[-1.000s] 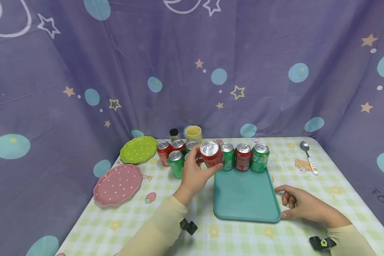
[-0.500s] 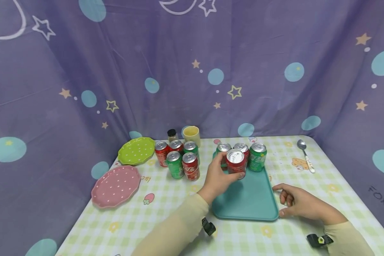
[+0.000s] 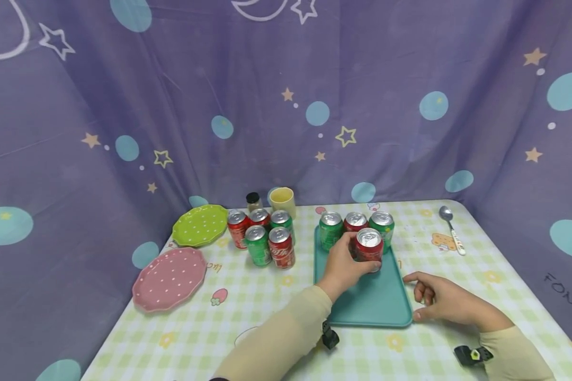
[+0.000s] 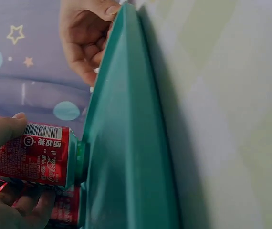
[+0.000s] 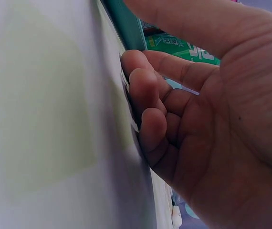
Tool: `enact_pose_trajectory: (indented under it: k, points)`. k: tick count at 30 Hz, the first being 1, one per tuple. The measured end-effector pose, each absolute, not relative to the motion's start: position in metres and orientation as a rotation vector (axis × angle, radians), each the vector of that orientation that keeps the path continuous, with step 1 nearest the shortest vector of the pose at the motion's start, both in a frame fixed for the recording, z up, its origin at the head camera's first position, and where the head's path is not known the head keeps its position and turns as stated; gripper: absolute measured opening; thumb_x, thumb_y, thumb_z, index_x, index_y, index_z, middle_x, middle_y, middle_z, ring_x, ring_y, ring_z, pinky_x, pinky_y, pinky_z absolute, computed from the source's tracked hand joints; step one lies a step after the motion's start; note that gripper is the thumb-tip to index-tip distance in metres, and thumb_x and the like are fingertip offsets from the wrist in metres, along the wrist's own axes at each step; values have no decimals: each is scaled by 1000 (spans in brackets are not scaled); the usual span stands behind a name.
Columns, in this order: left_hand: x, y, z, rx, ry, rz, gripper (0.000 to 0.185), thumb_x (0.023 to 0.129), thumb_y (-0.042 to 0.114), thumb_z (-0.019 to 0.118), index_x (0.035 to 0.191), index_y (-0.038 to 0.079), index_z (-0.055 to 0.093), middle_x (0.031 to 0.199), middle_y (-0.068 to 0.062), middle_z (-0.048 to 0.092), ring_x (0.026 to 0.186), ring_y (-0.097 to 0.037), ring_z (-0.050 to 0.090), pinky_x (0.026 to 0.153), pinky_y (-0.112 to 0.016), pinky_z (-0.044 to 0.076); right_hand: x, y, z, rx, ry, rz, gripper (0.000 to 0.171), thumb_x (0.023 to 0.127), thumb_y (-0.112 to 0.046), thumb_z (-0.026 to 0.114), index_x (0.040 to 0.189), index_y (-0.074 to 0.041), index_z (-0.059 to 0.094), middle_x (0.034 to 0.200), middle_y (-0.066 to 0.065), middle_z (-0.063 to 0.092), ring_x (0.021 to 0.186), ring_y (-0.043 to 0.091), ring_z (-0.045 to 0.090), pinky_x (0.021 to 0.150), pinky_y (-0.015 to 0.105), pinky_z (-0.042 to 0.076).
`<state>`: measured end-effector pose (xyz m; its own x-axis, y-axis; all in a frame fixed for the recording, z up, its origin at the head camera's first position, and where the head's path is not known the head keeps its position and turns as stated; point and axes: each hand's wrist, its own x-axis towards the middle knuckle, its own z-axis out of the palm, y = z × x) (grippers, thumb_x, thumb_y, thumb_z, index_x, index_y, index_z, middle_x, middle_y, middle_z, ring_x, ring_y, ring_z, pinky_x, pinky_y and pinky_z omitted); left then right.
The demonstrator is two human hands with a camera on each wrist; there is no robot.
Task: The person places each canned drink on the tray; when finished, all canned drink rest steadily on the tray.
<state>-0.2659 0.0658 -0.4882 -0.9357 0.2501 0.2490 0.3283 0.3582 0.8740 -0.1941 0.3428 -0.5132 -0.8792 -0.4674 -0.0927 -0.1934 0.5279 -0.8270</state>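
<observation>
My left hand [image 3: 344, 267] grips a red Coca-Cola can [image 3: 369, 246] by its sides, thumb toward the front. The can is upright over the teal tray [image 3: 376, 309], just in front of a row of three cans; in the left wrist view its base is very near the tray surface, and contact cannot be told. That row has a green can [image 3: 331, 230], a red can [image 3: 355, 221] partly hidden behind, and another green can [image 3: 382, 227]. My right hand [image 3: 450, 300] rests at the tray's right edge, thumb and index finger by the rim, other fingers loosely curled.
Left of the tray stands a cluster of red and green cans [image 3: 282, 248]. Behind it are a yellow cup [image 3: 283, 198] and a black-lidded jar [image 3: 253, 201]. A green plate [image 3: 200, 225] and a pink plate [image 3: 170, 279] lie farther left, a spoon [image 3: 453, 230] at right.
My left hand has carried the red can rightward from beside the cluster, over the tray, and lowered it in front of the row. My right hand has stayed at the tray's edge.
</observation>
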Motion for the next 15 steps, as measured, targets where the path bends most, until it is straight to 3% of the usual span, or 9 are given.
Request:
enact_pose_trajectory:
  k: [15]
  points:
    - [-266,93,-495,-502,-2602,-1599,70,76,26,98,135,25,59,123,13,67,112,-2,62,96,-26,54,-194,343,-514,-575,2458,-1308,80,83,-20,91,146,3,48,98,11,58,74,16,54,62,30,49]
